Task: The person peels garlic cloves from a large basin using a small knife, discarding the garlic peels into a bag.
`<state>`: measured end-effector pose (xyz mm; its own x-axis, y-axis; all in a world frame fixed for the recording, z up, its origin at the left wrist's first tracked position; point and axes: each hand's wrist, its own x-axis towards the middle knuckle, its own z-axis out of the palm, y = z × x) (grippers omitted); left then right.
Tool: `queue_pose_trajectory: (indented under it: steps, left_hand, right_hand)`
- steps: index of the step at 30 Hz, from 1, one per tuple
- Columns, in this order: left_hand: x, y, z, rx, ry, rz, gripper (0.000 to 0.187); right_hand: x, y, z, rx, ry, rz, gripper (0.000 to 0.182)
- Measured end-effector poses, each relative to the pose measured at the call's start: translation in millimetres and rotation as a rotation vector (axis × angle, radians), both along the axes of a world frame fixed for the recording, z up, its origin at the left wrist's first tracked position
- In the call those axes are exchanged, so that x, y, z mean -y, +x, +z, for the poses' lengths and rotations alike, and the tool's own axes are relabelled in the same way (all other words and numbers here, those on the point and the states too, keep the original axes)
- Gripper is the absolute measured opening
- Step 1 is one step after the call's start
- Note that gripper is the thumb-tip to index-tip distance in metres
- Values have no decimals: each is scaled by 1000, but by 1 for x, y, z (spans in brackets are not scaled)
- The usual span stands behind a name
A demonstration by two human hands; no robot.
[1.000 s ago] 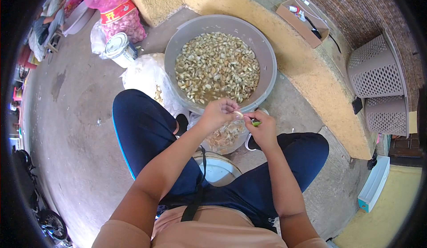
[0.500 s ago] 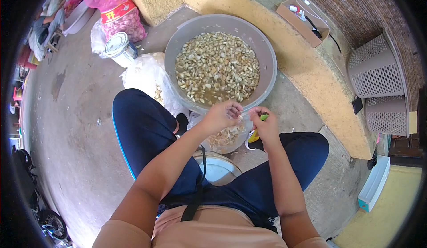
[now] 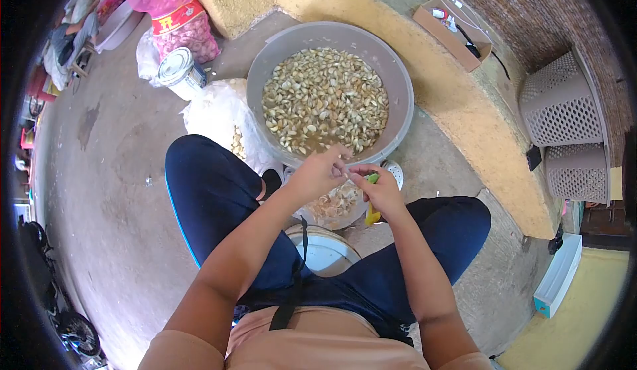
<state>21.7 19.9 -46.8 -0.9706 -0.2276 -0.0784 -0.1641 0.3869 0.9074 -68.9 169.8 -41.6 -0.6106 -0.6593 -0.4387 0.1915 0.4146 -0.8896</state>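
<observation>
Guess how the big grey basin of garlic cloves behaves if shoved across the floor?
The basin looks heavy: it is filled with cloves sitting in murky liquid. It would likely drag on the rough concrete floor rather than glide. Being wide and low, it probably won't tip, though the liquid could slosh.

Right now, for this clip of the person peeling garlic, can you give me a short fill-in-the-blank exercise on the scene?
1. The big grey basin holds peeled garlic cloves lying in ____.
2. The right hand holds a small tool with a green and ____ handle.
3. The left hand hovers over the ____ rim of the basin.
4. The tin can stands on the ____ floor.

Missing words: water; yellow; near; concrete
</observation>
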Motion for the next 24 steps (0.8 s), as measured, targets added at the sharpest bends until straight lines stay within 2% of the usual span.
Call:
queue_pose_trajectory:
  steps: [3, 7, 18, 21, 24]
  left_hand:
    - [-3, 1, 2, -6, -76, -29, 44]
    - [-7, 0, -1, 3, 11, -19, 42]
    - [-1, 3, -8, -96, -167, 8, 32]
    - [-3, 2, -7, -111, -183, 16, 32]
    - [-4, 2, -4, -131, -147, 19, 31]
  right_hand:
    - [-1, -2, -10, -209, 9, 104, 21]
    - [1, 0, -4, -168, 36, 113, 20]
    - [-3, -3, 8, 51, 13, -16, 20]
    - [-3, -4, 5, 35, 13, -8, 21]
    - [-1, -1, 7, -167, 124, 117, 21]
